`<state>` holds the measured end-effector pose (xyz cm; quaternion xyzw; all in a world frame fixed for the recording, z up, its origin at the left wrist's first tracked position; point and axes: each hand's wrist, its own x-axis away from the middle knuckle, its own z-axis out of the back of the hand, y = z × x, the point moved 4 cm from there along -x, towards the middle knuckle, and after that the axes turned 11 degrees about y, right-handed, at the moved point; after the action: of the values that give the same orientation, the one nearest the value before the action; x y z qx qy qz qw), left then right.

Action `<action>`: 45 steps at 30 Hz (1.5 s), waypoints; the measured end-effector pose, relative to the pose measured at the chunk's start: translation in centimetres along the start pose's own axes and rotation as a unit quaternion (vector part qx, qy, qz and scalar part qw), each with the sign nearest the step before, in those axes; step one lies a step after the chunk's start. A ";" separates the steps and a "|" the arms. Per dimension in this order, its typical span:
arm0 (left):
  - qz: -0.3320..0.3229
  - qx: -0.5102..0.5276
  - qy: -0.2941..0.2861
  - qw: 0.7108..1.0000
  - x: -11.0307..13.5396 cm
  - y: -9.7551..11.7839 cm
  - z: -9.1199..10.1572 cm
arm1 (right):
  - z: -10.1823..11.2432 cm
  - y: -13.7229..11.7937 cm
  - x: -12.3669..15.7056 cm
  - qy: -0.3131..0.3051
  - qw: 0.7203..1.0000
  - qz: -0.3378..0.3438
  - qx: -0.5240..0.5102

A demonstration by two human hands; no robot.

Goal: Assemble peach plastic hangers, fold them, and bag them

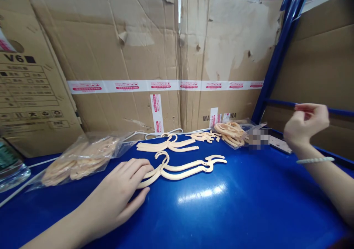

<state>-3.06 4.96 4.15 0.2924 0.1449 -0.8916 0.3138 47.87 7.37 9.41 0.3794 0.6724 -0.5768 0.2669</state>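
Note:
A cream plastic clothes hanger point(181, 170) lies flat on the blue table, its curved hook toward the back. My left hand point(123, 190) is closed around its left end, fingers over the top and thumb along the near side, hiding that end. At the hanger's right end sits a small branched cream piece point(214, 162). My right hand point(308, 125) is raised at the right, away from the hanger, with its fingers curled together. Whatever it may hold is hidden. Just behind the first hanger lies a second cream hanger point(179, 144).
Small cream pieces point(204, 135) lie in a heap behind the hangers. Bagged hanger parts sit at left point(83, 158) and back right point(232, 132). A phone point(280, 144) rests near my right hand. Cardboard point(124, 57) walls the back; a clear bottle point(12, 168) stands far left.

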 end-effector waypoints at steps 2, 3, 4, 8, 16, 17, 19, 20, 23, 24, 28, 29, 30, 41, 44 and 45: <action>-0.004 -0.016 -0.031 0.999 -0.1 1.0 0.3 | 0.3 -3.8 2.7 -0.050 0.993 0.069 -0.086; -0.009 -0.022 -0.050 0.998 -0.1 1.4 0.4 | 0.6 -5.9 4.5 -0.095 0.981 0.105 -0.129; -0.013 -0.027 -0.068 0.997 0.1 1.7 0.4 | 0.9 -8.2 6.5 -0.158 0.962 0.146 -0.171; -0.008 -0.043 -0.113 0.993 1.2 2.1 0.0 | 3.4 -16.1 15.6 -0.511 0.714 0.337 -0.340; -0.013 -0.030 -0.153 0.988 3.4 2.0 -1.0 | 5.3 -16.3 19.2 -0.613 0.610 0.389 -0.319; -0.013 -0.029 -0.159 0.987 3.3 2.0 -1.0 | 5.4 -16.0 19.1 -0.610 0.610 0.395 -0.315; -0.011 -0.027 -0.168 0.985 2.9 2.1 -0.9 | 5.5 -15.8 18.9 -0.607 0.612 0.406 -0.303; -0.010 -0.024 -0.170 0.985 2.7 2.2 -0.8 | 5.6 -15.7 18.9 -0.607 0.613 0.410 -0.296; -0.003 -0.024 -0.167 0.986 2.2 2.4 -0.7 | 5.6 -15.8 18.9 -0.617 0.615 0.404 -0.279; -0.002 -0.028 -0.164 0.986 2.1 2.3 -0.7 | 5.6 -15.8 18.9 -0.622 0.614 0.399 -0.277; 0.002 -0.048 -0.151 0.987 2.8 1.7 -1.0 | 5.5 -15.8 18.9 -0.636 0.610 0.388 -0.270; 0.006 -0.052 -0.145 0.988 3.1 1.4 -1.1 | 5.5 -15.8 18.9 -0.638 0.610 0.387 -0.267; 0.011 -0.055 -0.139 0.989 3.3 1.1 -1.1 | 5.5 -15.7 18.9 -0.638 0.610 0.387 -0.266; 0.035 -0.033 -0.090 0.995 3.6 0.1 -0.3 | 5.1 -15.2 18.6 -0.638 0.629 0.362 -0.259; 0.036 -0.038 -0.094 0.994 4.0 -0.3 -0.6 | 4.8 -15.0 18.7 -0.654 0.618 0.371 -0.228; 0.035 -0.040 -0.099 0.994 4.1 -0.4 -0.7 | 4.8 -14.9 18.8 -0.663 0.610 0.375 -0.218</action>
<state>-5.64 3.65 1.15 0.1946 0.1382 -0.8983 0.3688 24.62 5.79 2.08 0.0429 0.2164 -0.3569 0.9077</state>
